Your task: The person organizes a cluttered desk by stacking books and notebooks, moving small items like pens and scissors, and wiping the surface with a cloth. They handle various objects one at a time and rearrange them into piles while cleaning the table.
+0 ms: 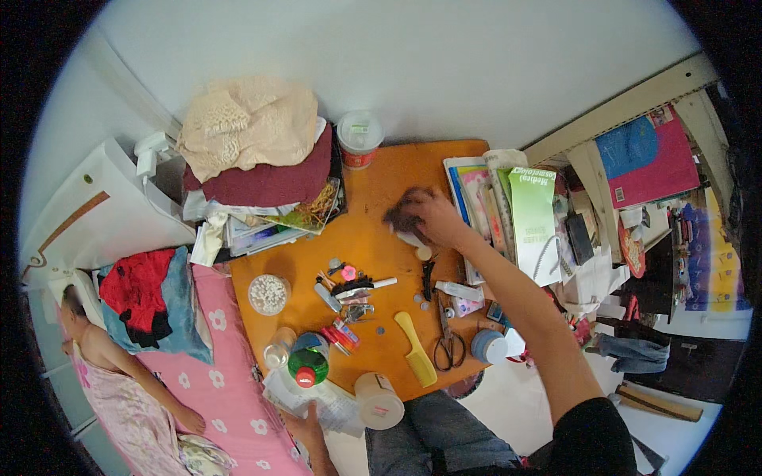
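Note:
My right hand (436, 219) reaches across the orange wooden table (381, 172) and is closed on a dark, crumpled cloth (405, 209), blurred and partly hidden by the fingers. Just below that hand are a pale round lid (423, 253) and a black hair clip (427, 278). At the near left edge, my left hand (305, 423) has its thumb over a sheet of paper with writing (339, 410); its other fingers are mostly hidden. Beside it are a green bottle with a red cap (309, 363) and a translucent plastic cup (379, 400).
A yellow comb (415, 351), scissors (449, 348), a cotton swab tub (269, 294) and a blue-lidded jar (489, 346) stand or lie nearby. Books (536, 226) line the right side; folded clothes (256, 131) are piled behind. A person (113, 369) lies on the pink bed (220, 369).

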Available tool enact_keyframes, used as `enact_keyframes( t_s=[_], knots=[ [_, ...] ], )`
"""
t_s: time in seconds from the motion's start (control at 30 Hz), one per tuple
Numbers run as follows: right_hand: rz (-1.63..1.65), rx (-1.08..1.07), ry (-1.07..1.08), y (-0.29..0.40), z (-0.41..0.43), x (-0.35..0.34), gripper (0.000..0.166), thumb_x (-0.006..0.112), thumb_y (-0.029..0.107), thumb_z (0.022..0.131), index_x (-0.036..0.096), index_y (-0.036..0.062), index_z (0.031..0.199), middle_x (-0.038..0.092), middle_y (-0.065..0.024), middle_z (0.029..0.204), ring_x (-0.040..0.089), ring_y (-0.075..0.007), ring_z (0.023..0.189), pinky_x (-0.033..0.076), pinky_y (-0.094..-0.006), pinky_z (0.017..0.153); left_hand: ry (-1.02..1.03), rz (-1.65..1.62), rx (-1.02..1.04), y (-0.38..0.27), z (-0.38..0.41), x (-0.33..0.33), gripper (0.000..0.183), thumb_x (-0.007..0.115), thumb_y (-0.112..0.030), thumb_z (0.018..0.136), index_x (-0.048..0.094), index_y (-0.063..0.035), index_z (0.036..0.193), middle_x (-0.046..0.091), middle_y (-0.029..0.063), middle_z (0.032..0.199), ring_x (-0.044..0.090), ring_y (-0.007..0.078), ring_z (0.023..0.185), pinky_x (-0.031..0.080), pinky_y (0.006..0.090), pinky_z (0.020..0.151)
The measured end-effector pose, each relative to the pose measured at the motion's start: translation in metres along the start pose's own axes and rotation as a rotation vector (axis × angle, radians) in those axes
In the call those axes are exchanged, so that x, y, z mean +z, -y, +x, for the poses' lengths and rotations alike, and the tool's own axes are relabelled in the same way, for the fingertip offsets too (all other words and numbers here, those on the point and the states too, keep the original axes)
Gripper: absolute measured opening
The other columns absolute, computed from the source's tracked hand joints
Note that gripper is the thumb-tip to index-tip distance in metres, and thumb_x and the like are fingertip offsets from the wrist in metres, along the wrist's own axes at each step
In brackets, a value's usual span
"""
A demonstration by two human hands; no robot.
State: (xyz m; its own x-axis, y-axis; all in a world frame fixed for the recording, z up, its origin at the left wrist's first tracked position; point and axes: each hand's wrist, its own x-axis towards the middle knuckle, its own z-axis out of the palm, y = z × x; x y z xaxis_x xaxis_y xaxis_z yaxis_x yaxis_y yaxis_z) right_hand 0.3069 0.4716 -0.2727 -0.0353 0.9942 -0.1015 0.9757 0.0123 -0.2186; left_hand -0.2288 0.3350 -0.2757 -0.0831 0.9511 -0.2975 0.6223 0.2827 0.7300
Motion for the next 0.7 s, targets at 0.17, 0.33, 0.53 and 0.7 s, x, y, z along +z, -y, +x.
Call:
enact_keyframes(
  t_s=[0.17,0.33,0.53,0.7],
  knots=[
    [0.422,0.107,-0.071,-0.013,0.024,-0.058,0.035,0.068,0.013,0.075,0.067,0.011,0.11,0.065,-0.0152,0.106,0.059,-0.0362,0.106,0.048,-0.0466,0.092,0.013,0.023,-0.148,0.023,-0.003,-0.003,0.089,0.081,-0.002,0.067,0.034,0.0071,0.142,0.041,0.0243,0.143,0.04,0.0341,0.131,0.029,0.0412,0.111],
    [-0.138,0.417,-0.269,-0.057,0.093,-0.009,0.048,0.067,0.018,0.079,0.059,0.0164,0.126,0.054,-0.0143,0.126,0.048,-0.041,0.117,0.045,-0.0541,0.094,-0.056,0.098,0.029,0.024,0.0,0.013,0.077,0.079,0.0,0.068,0.041,0.0096,0.134,0.053,0.0256,0.129,0.055,0.036,0.114,0.043,0.041,0.099],
    [-0.1,0.1,-0.285,0.032,0.051,0.031,0.047,0.06,0.007,0.076,0.062,0.0168,0.123,0.053,-0.0085,0.129,0.044,-0.0365,0.12,0.044,-0.0464,0.098,-0.026,0.019,-0.049,0.028,0.0,-0.001,0.067,0.078,0.0,0.069,0.047,0.0091,0.127,0.057,0.0242,0.122,0.058,0.0351,0.108,0.046,0.0403,0.094],
    [0.362,-0.186,-0.008,0.021,0.022,-0.029,0.035,0.062,0.012,0.077,0.067,0.0126,0.112,0.06,-0.0088,0.12,0.051,-0.0311,0.115,0.045,-0.0445,0.094,0.027,-0.037,-0.132,0.018,0.003,0.0,0.085,0.08,-0.003,0.07,0.034,0.0079,0.14,0.047,0.0223,0.137,0.049,0.0334,0.121,0.039,0.0407,0.105]
  ],
)
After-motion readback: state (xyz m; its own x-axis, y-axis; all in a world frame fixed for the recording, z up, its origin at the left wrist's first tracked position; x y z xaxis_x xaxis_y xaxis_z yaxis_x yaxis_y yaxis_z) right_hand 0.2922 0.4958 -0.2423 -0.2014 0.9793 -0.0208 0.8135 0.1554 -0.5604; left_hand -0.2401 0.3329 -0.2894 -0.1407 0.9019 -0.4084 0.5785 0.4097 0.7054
